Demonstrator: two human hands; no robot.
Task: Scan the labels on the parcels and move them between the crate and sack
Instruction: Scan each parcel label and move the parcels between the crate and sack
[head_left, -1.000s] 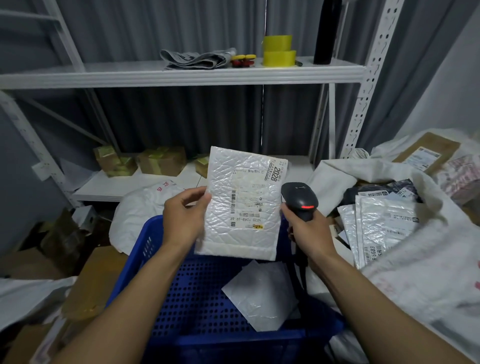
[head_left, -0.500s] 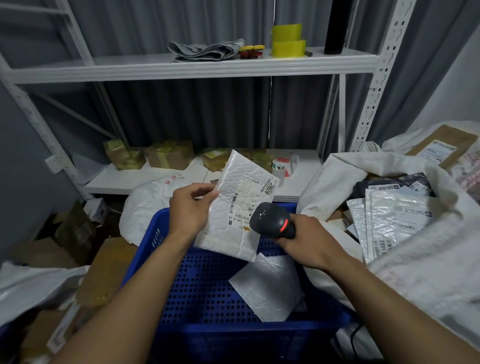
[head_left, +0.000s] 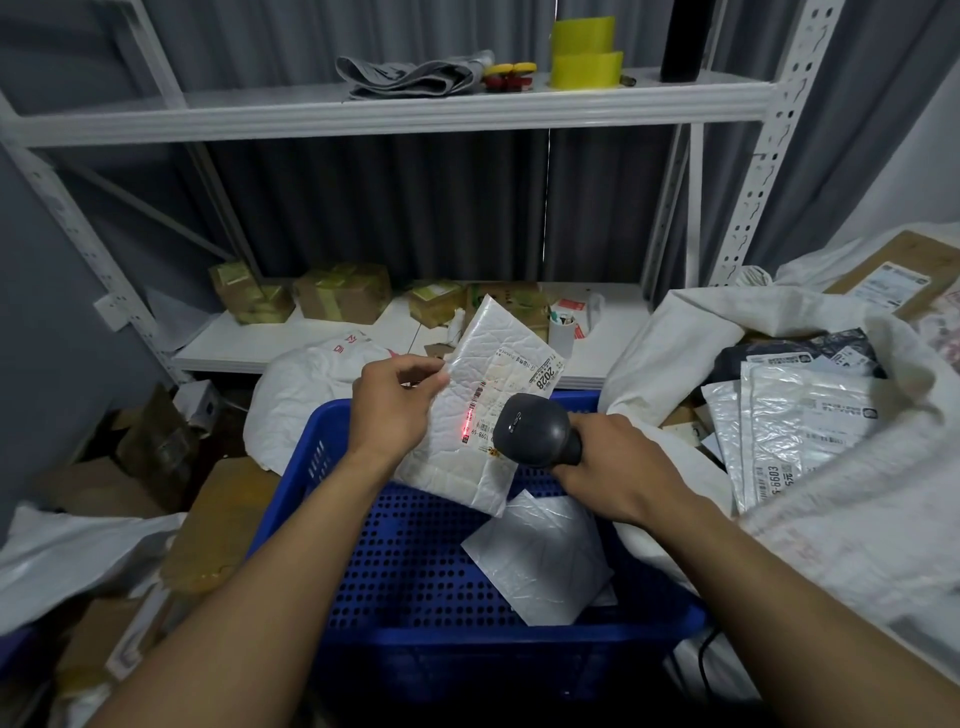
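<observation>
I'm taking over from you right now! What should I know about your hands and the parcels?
Left hand: pinches the white padded parcel by its edge, tilted above the blue crate.
Right hand: grips the black scanner, aimed at the label; its red light falls on the barcode.
Elsewhere: one grey parcel lies in the crate; several labelled parcels sit in the white sack to the right.
Done: scan under way.
Left: confirm the read, put this parcel down, scan the rest.
</observation>
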